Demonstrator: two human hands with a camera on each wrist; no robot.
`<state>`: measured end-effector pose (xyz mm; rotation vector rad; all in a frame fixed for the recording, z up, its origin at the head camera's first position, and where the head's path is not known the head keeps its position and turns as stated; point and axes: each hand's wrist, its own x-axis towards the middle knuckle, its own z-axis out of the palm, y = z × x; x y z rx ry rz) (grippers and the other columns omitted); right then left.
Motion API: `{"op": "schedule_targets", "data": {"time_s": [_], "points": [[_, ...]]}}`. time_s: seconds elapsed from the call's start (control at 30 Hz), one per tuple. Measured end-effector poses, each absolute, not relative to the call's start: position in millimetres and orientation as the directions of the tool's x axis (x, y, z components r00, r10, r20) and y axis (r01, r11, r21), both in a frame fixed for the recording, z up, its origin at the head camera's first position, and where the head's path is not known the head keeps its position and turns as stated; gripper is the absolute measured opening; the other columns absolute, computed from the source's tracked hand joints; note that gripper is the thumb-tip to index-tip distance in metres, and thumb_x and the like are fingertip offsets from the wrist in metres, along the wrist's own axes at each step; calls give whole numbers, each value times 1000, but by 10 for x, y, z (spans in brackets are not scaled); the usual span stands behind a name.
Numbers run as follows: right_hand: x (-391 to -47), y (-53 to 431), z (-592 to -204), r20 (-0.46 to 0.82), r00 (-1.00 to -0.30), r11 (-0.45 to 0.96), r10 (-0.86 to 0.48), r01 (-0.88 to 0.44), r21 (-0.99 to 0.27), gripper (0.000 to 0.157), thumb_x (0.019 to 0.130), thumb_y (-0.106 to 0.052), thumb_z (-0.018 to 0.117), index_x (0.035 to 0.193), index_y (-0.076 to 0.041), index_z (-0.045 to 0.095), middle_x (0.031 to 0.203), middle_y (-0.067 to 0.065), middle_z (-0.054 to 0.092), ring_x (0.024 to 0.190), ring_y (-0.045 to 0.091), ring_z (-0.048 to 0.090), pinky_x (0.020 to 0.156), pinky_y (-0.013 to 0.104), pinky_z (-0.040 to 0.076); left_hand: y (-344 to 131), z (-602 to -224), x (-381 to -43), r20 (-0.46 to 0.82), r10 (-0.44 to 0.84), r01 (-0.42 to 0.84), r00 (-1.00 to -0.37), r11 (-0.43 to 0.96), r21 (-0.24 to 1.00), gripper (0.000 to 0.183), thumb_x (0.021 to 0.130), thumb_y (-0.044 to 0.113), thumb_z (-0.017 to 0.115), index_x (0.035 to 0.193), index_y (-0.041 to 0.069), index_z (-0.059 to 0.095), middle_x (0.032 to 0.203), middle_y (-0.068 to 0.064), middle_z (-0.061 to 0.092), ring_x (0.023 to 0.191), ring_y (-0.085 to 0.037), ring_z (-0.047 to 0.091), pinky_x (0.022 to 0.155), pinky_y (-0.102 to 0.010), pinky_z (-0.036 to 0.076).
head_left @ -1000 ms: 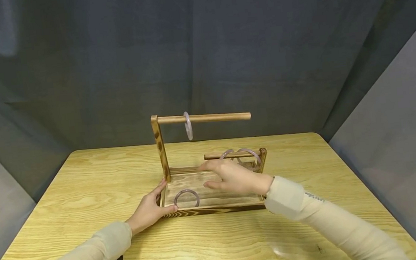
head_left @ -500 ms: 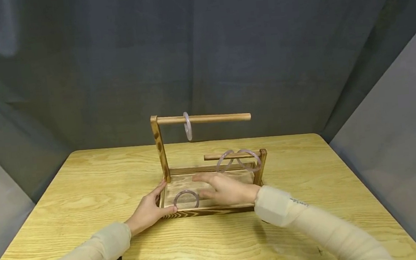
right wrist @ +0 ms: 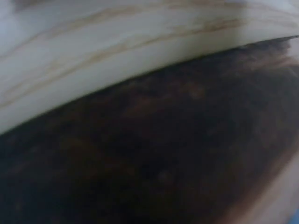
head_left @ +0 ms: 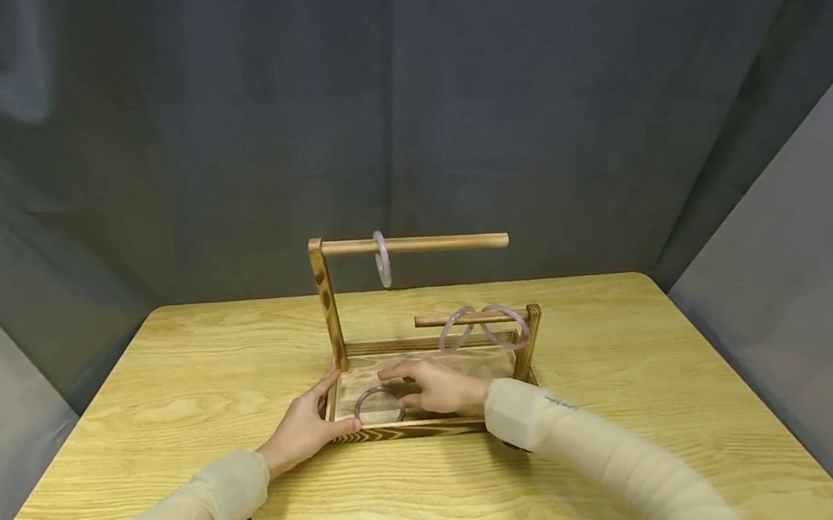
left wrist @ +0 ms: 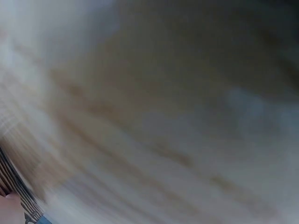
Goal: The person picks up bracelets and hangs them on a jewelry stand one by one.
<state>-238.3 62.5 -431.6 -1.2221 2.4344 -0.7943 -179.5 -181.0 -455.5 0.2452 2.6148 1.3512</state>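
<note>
In the head view a wooden jewelry stand has a high bar, a low bar and a tray base. At the tray's left end my left hand grips the stand, thumb at the front rim and fingers along the side. A pale purple bangle leans inside the tray near that thumb. My right hand is over the tray, thumb and fingers apart, close to the bangle's right side; contact cannot be made out. The left wrist view shows a bit of hand by striped wood; the right wrist view is blurred.
One bangle hangs on the high bar. Two more, a left bangle and a right bangle, hang on the low bar. The table is light wood, with a dark curtain behind.
My right hand has moved left and down from beside the low bar to the bangle in the tray. My left hand stays on the stand. The head view has shifted slightly.
</note>
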Motion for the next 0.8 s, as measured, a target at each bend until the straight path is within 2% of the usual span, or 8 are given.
{"op": "schedule_targets", "data": {"time_s": [0.3,0.47,0.8], "points": [[-2438,498,-4391,-133,-551,514,-824,-629,-583,52,87,-14,63,135,-9,46,142,6,40,131,21,38,106,32,36,-1817,-4559,-1799,-69,235,82,-970,576,813,93,74,35,76,147,14,23,154,0,14,138,-29,20,108,-47,29],[-2411,488,-4376,-168,-562,547,-810,-618,-564,51,88,-16,62,136,-11,46,142,4,41,131,20,38,106,32,36,-1810,-4555,-1796,-81,235,70,-968,570,819,92,74,36,76,147,15,23,154,-1,13,139,-29,19,109,-47,29],[-2403,486,-4368,-151,-601,578,-784,-619,-532,53,85,-20,65,135,-11,47,139,4,46,125,19,45,102,30,41,-1809,-4528,-1781,-100,233,49,-967,561,826,93,74,35,75,147,16,22,154,1,12,140,-29,15,109,-50,26]]}}
